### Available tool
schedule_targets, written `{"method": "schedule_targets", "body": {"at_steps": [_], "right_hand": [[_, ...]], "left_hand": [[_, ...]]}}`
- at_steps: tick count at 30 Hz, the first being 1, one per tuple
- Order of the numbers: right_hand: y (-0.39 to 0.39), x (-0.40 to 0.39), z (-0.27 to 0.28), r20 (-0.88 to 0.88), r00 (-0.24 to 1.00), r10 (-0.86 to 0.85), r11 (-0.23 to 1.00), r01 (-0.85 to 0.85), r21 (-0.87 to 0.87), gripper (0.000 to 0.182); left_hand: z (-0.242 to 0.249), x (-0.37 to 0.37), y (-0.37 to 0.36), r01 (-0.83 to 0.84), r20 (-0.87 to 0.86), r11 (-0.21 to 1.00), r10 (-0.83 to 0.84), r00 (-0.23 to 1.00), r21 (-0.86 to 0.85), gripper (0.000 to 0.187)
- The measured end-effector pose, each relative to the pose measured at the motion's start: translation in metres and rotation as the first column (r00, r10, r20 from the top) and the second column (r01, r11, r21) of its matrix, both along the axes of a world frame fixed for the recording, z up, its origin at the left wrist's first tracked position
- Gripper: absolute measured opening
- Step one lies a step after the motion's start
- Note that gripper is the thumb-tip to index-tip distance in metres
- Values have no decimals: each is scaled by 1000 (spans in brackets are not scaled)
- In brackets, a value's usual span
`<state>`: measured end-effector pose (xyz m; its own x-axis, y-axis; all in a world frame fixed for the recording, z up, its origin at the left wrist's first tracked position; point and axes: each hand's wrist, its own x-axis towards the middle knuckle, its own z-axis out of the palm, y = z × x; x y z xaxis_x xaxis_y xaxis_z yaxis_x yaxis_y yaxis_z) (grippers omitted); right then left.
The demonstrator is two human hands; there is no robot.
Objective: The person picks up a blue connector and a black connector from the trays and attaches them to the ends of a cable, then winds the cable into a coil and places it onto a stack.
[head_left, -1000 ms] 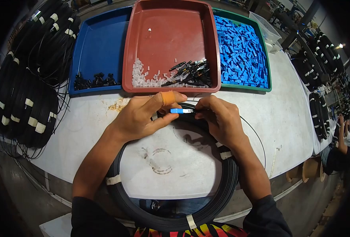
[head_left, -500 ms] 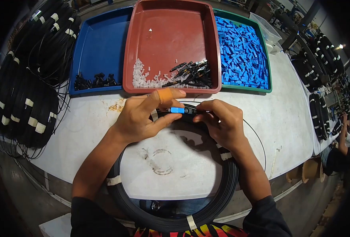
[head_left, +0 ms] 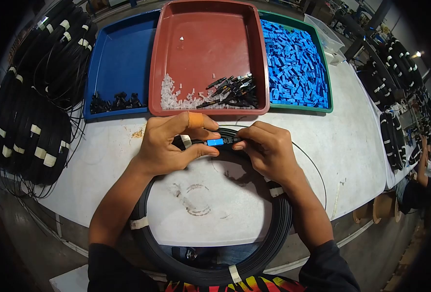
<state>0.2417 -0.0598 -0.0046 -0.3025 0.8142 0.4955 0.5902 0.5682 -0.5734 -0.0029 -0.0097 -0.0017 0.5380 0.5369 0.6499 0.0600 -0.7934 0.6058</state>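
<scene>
Between the thumb and fingers of my left hand (head_left: 169, 143), which has an orange band round one finger, sits a small blue connector housing (head_left: 215, 142). My right hand (head_left: 270, 150) pinches the black connector body (head_left: 231, 140) that is in line with the housing's right end. The two parts touch; how far one sits inside the other I cannot make out. Below both hands lies a large coil of black cable (head_left: 283, 219), bound with white tape, reaching over the table's front edge towards my body.
A blue tray (head_left: 120, 46) holds black pieces. The red tray (head_left: 208, 44) holds small clear caps and black connectors, and a green tray (head_left: 329, 87) is full of blue housings. Coils of black cable (head_left: 28, 131) are stacked at left, more at right. Another person's arm (head_left: 423, 168) shows far right.
Both hands have moved slightly left, and the blue housing with the black connector body has come a little lower and nearer to me. The view has shifted slightly.
</scene>
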Motion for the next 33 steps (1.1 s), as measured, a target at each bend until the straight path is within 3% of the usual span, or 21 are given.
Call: {"method": "schedule_targets", "body": {"at_steps": [5,8,13,16,18,22,25,27,33], "right_hand": [[1,1,0,-88,996,23,995,-31,-90,16],[4,4,-9,-146,989,26,999,-31,-27,17],[2,4,-6,26,998,53,981,-57,187,22],[1,3,-5,-39,995,96,974,-86,211,23],[0,4,-5,-61,994,95,980,-82,181,22],[-1,1,0,-81,991,105,989,-96,110,20],[-2,1,-1,-123,987,106,992,-97,79,20],[-1,1,-2,-128,987,100,993,-91,70,19],[-1,1,-3,-121,990,66,997,-61,40,18]], "left_hand": [[0,1,0,-7,12,1000,7,1000,-6,40],[1,3,-1,0,-4,999,-1,1000,-38,40],[2,2,1,17,-32,999,-16,999,33,42],[6,4,-4,43,-25,999,-44,999,-11,45],[9,6,-7,52,-23,996,-54,998,-75,46],[8,7,-6,54,-57,998,-56,997,-31,55],[5,9,-6,73,36,997,-73,997,-13,61],[6,9,-8,61,-42,998,-61,997,-5,66],[4,14,-7,31,14,998,-30,999,-61,68]]}}
